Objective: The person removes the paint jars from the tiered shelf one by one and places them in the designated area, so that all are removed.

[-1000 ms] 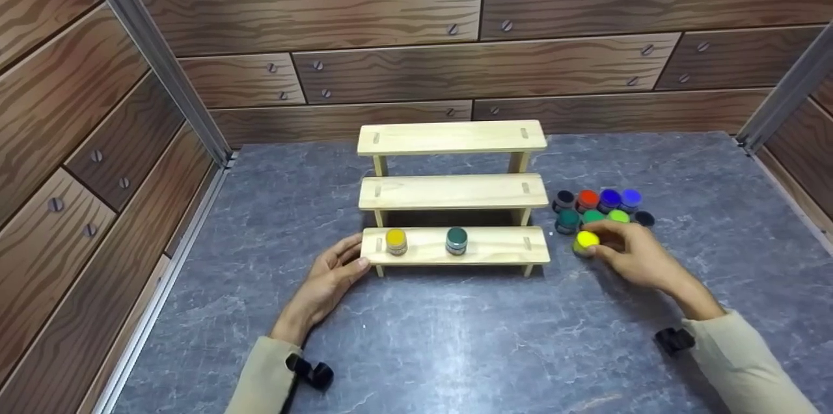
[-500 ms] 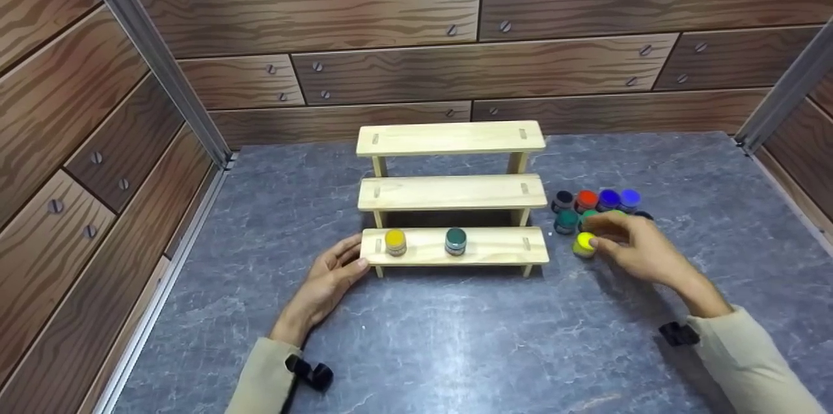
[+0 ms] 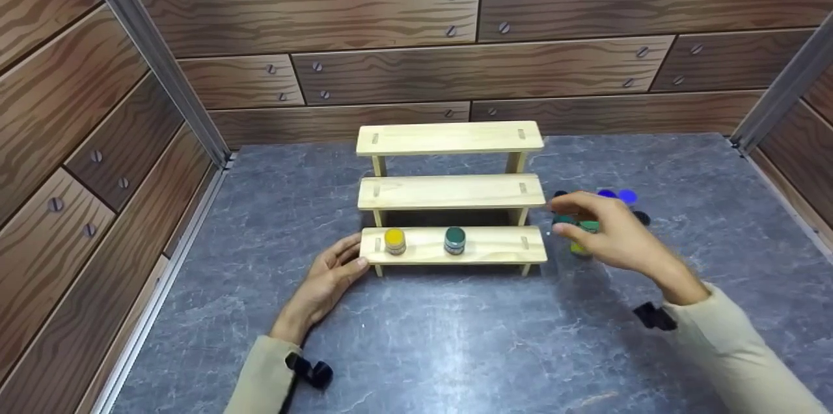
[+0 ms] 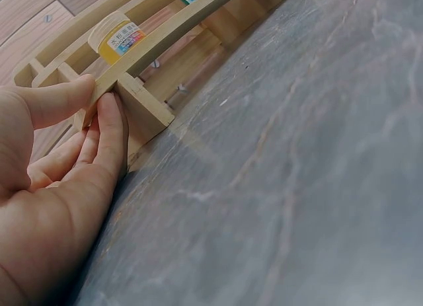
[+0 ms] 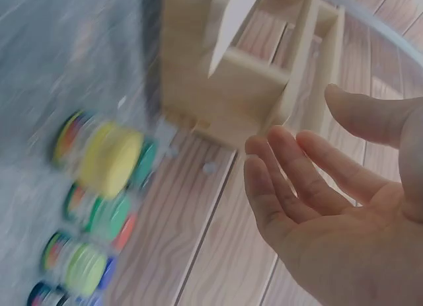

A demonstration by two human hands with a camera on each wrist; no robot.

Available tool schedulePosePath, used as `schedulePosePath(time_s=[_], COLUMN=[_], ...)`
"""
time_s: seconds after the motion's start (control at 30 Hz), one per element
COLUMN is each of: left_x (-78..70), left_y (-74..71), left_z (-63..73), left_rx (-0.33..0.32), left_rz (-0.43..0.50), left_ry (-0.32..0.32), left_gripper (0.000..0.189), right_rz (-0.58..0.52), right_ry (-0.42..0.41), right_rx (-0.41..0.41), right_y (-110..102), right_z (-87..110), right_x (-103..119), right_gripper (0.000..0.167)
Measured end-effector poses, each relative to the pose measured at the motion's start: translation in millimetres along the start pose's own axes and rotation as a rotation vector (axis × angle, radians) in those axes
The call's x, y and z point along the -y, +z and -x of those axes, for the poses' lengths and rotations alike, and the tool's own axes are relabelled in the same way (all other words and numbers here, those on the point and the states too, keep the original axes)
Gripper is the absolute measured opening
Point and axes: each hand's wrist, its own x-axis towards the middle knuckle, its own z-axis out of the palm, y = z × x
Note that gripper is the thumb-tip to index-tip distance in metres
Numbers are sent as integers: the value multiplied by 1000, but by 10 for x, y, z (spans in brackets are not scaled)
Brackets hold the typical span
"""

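Observation:
My left hand (image 3: pixel 333 277) grips the left end of a three-tier wooden display stand (image 3: pixel 491 246), thumb on the lowest step and fingers under it. The left wrist view shows this hold closely. On that step stand an orange-yellow paint jar (image 3: pixel 394 242) and a dark green paint jar (image 3: pixel 455 241). My right hand (image 3: pixel 612 232) is held above the table just right of the stand, thumb and fingers apart, holding nothing. It partly covers a yellow paint jar (image 5: pixel 109 157), which sits upright on the table in the right wrist view.
Several more jars stand beside the yellow one, among them a green jar (image 5: pixel 99 213), a light green jar (image 5: pixel 76 266) and a blue-topped jar (image 3: pixel 627 196). Wood-patterned panels (image 3: pixel 390 13) wall the grey marbled table (image 3: pixel 403 349) at the back and sides.
My right hand has come away from the yellow jar, rising and moving left toward the stand with nothing in it. My left hand keeps its hold on the stand.

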Motion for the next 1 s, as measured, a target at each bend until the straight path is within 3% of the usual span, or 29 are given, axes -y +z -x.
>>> schedulePosePath(time_s=[0.13, 0.47, 0.8, 1.0], left_x=[0, -15, -19, -5], left_y=[2, 10, -6, 3], left_z=[1, -16, 9, 9], left_rx=[-6, -5, 1, 5], left_rz=[0, 7, -13, -4], left_ry=[2, -2, 0, 5], left_gripper=[70, 71, 71, 70], right_rz=[-23, -91, -120, -131], right_ry=[-64, -107, -129, -98], right_rx=[20, 75, 124, 127], right_y=[151, 500, 824, 1019], right_z=[-110, -291, -450, -521], right_x=[115, 236, 392, 501], right_gripper=[34, 34, 38, 40])
